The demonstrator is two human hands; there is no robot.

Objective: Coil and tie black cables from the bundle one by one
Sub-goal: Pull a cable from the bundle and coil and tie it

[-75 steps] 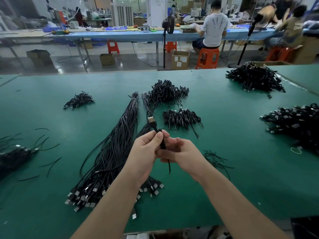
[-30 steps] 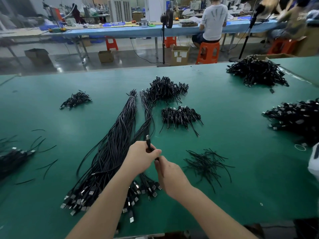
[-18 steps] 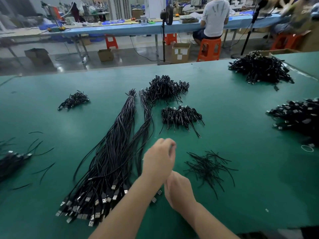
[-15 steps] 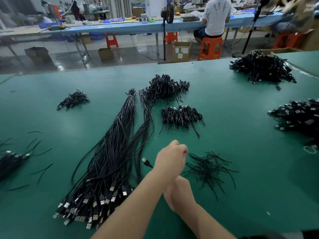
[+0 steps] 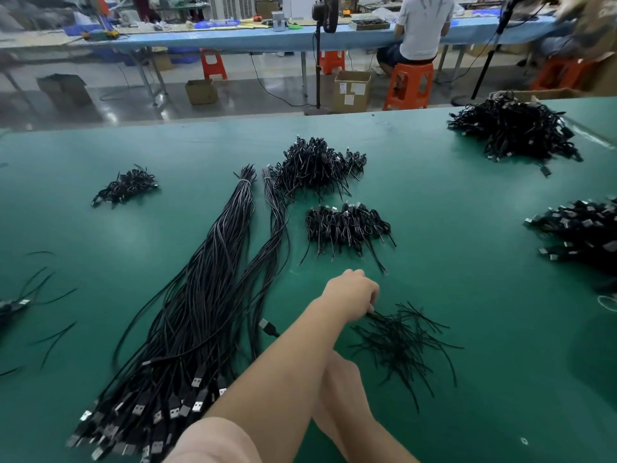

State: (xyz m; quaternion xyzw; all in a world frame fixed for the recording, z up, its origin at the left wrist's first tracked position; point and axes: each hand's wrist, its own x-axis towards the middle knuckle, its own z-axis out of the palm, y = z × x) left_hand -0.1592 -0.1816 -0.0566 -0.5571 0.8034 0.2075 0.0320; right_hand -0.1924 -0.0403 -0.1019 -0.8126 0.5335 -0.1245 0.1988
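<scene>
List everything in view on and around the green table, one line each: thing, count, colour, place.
Long bundle of straight USB cables: one, black, table centre-left.
Loose twist ties: one scatter, black, right of the reaching hand.
Piles of coiled, tied cables: two, black, table centre; more piles at the table's left and right edges.
Green table mat: one, green, foreground.
Plastic stools: several, orange, floor behind.
Cardboard boxes: several, brown, floor.
Seated person in white shirt: one, far bench.
Left hand: reaches across, fingertips at the ties.
Right hand: mostly hidden under the left forearm.
</scene>
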